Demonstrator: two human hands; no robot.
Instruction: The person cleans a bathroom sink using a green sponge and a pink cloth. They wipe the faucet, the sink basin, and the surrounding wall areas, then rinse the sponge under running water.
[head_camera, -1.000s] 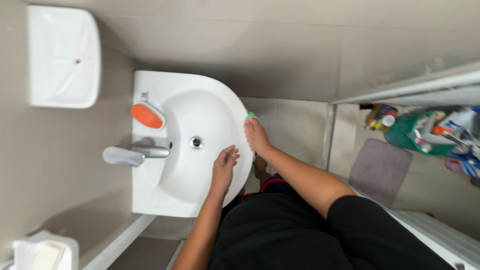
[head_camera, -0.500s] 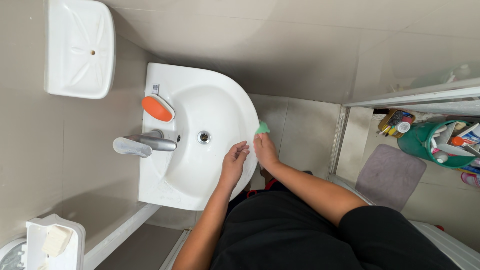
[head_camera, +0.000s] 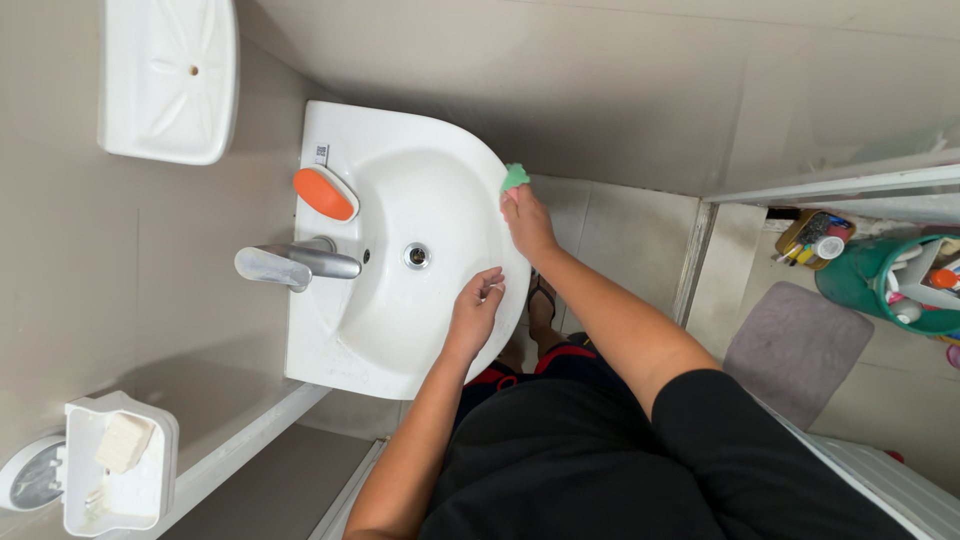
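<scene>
Pressing green cloth (head_camera: 514, 177) in right hand (head_camera: 528, 222) grip, glossy rounded basin (head_camera: 400, 330), left hand (head_camera: 475, 315) loosely curled, empty.

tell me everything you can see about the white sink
The white sink is a glossy, ceramic-looking wall basin with a rounded front rim and a flat back ledge. A chrome tap sits on the ledge, its spout reaching over the bowl, and an orange and white scrubber lies beside it. A metal drain sits at the bowl's centre. The left hand rests on the front rim; the right hand presses a green cloth against the rim's outer edge.
</scene>
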